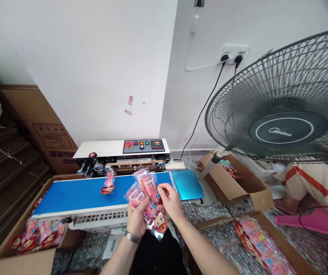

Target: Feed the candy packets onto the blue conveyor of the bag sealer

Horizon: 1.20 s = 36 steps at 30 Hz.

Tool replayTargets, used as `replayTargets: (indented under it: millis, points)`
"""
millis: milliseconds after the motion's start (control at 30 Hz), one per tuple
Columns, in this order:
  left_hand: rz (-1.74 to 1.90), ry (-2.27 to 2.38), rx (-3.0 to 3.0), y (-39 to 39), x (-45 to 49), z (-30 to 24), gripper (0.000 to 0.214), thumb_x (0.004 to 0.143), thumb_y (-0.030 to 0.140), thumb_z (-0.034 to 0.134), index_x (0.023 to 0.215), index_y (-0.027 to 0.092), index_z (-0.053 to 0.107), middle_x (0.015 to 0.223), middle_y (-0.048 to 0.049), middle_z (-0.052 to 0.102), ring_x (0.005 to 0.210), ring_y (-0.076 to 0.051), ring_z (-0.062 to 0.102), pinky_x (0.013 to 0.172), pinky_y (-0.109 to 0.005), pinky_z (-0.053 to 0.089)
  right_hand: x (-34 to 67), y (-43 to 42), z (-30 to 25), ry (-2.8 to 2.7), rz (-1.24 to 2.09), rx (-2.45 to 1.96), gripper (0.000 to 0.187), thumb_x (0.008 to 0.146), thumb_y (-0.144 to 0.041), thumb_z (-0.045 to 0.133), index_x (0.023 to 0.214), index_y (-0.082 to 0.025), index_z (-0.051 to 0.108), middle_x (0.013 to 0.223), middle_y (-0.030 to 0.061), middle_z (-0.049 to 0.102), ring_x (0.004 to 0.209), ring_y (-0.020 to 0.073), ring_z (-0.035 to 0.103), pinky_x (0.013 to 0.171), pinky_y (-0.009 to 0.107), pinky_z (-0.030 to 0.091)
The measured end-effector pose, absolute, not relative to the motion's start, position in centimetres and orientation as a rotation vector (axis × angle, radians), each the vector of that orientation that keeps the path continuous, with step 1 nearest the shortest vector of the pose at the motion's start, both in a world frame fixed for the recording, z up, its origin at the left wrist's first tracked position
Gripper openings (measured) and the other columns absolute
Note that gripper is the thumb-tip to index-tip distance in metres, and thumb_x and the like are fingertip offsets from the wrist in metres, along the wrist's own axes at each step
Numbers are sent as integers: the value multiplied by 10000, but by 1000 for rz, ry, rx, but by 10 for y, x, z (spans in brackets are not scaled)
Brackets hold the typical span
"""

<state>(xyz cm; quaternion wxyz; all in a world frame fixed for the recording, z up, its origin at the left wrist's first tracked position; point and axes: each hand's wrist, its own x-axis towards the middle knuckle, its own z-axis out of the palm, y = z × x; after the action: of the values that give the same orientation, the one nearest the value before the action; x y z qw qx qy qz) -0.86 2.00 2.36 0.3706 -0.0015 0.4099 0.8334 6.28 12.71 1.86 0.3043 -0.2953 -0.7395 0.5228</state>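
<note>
My left hand [137,217], with a metal watch on the wrist, grips several clear plastic packets [159,222] with pink printing, barcodes and a red-haired cartoon figure. Between the thumb and fingers of my right hand [169,200] is the edge of another such packet [149,184], held beside the others. Both hands are over the near edge of a blue conveyor belt [78,193], which belongs to a band sealer [103,148]. One single packet [108,183] lies on the belt to the left, its top end at the sealer's rollers.
At the belt's left end, a cardboard box [2,254] holds several packets. More packets lie in a box [281,238] at lower right. A blue plate [187,184] adjoins the belt. A large fan [288,128] stands at right, before another person's legs [291,181].
</note>
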Motion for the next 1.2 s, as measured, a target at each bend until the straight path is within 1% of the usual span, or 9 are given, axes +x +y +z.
replayTargets:
  millis: [233,367,467,533,633,733,833,1000,1200]
  points:
    - [2136,1082,37,20,-10,21,413,590,186,773,970,152,613,906,-85,708,842,-270,660,815,-409,497,60,127,18,-1944,1417,-806,252,725,-392,639,867,-197,566,765,11,620,672,162,576,638,273,466]
    - [2126,1082,83,18,-9,23,417,613,196,759,997,140,605,943,-107,699,849,-274,658,813,-416,499,63,125,18,-2010,1459,-794,232,809,-402,535,884,-187,578,804,33,642,711,170,597,662,275,470]
    - [2146,1097,97,18,-9,22,410,632,184,745,1011,142,593,961,-109,694,853,-263,656,812,-415,498,66,123,17,-2012,1487,-775,274,847,-401,476,1006,-193,557,921,60,653,817,192,616,703,284,479]
    - [2169,1124,89,18,-9,19,416,630,180,746,1012,145,584,960,-106,693,839,-254,658,804,-415,500,68,121,16,-2017,1548,-754,293,864,-399,445,1070,-203,515,875,48,656,763,184,621,660,278,483]
    - [2205,1194,67,19,-12,13,427,617,187,756,1000,147,572,948,-100,692,812,-241,659,782,-411,505,70,119,15,-2019,1583,-697,238,868,-393,439,1002,-207,504,786,22,626,673,159,594,607,261,476]
    - [2211,1310,110,17,-16,10,446,608,197,762,1001,155,557,933,-85,693,806,-230,657,766,-395,510,70,121,20,-2021,1518,-655,203,805,-383,547,885,-199,518,840,25,591,739,155,574,648,256,478]
    - [2178,1443,233,14,-19,11,447,624,215,751,1017,155,550,945,-86,690,833,-225,651,776,-378,505,68,127,32,-2063,1514,-632,247,739,-366,630,882,-197,520,795,1,568,703,136,547,621,236,460]
    - [2103,1553,352,11,-20,17,436,653,244,727,1036,141,546,980,-113,681,858,-237,646,791,-382,502,67,137,51,-2217,1501,-565,200,752,-365,610,830,-199,529,696,-32,543,616,110,513,545,207,407]
    - [2105,1481,328,10,-19,24,451,638,245,739,1031,144,541,965,-106,685,845,-237,651,780,-379,505,69,140,57,-2338,1330,-499,253,825,-351,525,1034,-222,586,847,8,620,635,118,531,576,227,420]
